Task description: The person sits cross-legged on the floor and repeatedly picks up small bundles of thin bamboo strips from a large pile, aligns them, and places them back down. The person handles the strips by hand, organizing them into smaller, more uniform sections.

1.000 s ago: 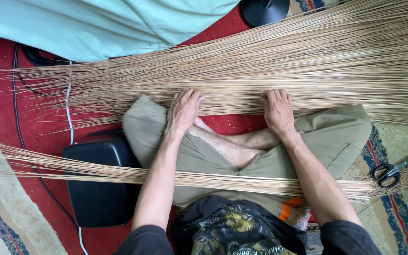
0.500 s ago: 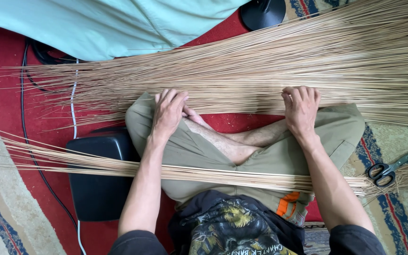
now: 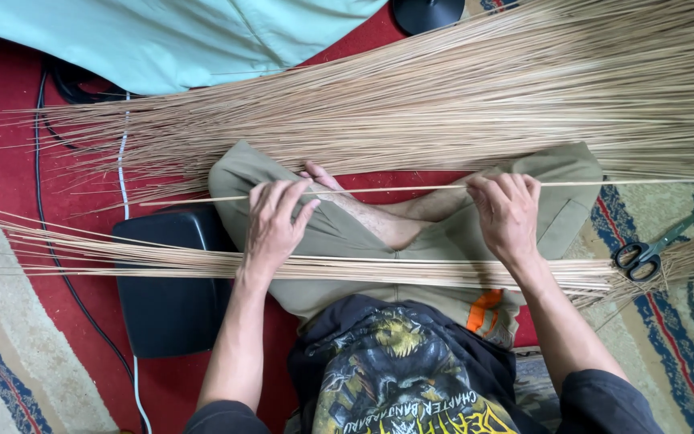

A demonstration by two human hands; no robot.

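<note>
Above the crossed legs, both hands, left (image 3: 271, 225) and right (image 3: 508, 213), pinched one long thin tan stick (image 3: 395, 190) clear of the spread pile of tan sticks (image 3: 459, 104), keeping it separate.

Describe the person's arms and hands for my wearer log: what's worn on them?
Both forearms are bare. The left hand and right hand have no gloves, rings or watch in view. Dark short sleeves cover the upper arms.
</note>
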